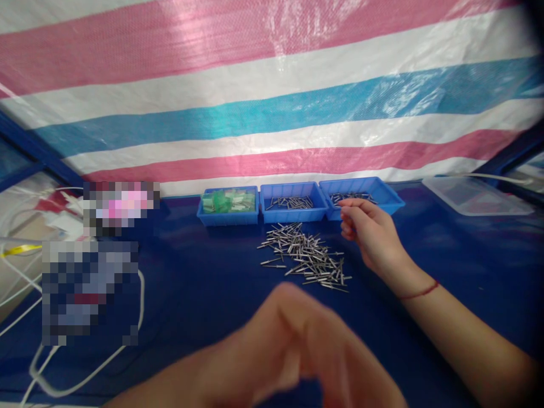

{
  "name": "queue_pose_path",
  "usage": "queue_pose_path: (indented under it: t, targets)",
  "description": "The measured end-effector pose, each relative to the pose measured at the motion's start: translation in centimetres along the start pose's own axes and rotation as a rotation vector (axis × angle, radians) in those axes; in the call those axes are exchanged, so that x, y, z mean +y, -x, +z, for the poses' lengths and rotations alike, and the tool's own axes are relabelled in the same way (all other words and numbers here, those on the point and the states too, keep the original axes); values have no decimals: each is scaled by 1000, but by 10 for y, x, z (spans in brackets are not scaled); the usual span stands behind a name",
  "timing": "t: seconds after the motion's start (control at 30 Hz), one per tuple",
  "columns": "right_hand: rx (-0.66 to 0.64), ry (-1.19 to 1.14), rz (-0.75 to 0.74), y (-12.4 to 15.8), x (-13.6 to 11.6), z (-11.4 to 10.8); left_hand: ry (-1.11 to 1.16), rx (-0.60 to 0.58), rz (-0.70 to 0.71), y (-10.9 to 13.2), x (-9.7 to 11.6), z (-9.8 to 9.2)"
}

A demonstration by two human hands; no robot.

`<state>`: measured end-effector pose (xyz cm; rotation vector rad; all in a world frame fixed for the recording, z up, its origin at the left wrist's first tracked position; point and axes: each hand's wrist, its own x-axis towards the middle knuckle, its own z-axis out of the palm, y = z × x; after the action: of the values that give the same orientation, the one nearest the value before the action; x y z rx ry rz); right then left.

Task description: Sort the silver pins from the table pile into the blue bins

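The right hand [369, 229] has thumb and fingertips together by a blue bin [393, 198]; I can't tell if they pinch anything, or if the blurry left hand [314, 328] does. Left of the right grip, thin metal pins [308, 255] lie heaped, long sides pointing every way; they look light, stiff and slippery, best held mid-stick.

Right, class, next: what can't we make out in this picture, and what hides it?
All in the head view:
Left hand: blurred, cut off by the bottom edge; its grip is unclear.
Right hand: anything it pinches is too small to identify.
Right box: part of its inside is behind the right hand.
Metal pins: too heaped to count.
Large pixelated patch, left: squares mask what's there.
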<state>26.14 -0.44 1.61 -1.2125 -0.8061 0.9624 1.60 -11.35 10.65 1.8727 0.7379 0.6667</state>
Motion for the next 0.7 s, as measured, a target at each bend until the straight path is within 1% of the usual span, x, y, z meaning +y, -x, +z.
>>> queue_pose_path:
  t: [0.03,0.07,0.13,0.17,0.2,0.27,0.33,0.47,0.6,0.7]
  targets:
    - [-11,8,-4,1,0,1,-10,-2,-6,-12,-12,0]
    - [-22,17,-6,3,0,2,-83,15,-24,-23,-26,-1]
    - [-48,40,-1,7,-1,5,-388,43,17,-40,-54,-2]
    - [-65,54,4,9,-1,7,-538,53,33,-45,-67,-2]
    - [-83,69,10,12,-2,8,-654,31,39,-47,-79,-3]
    - [-122,98,20,16,-2,10,-802,-33,58,-47,-95,-3]
    - [-155,132,24,20,-2,12,-872,-64,91,-45,-102,-4]
    - [-232,208,12,26,0,14,-927,-65,152,-42,-106,-4]
    - [-296,290,-23,29,3,15,-960,-47,180,-44,-111,-4]
    - [-337,336,-36,31,5,16,-962,-9,162,-44,-113,-5]
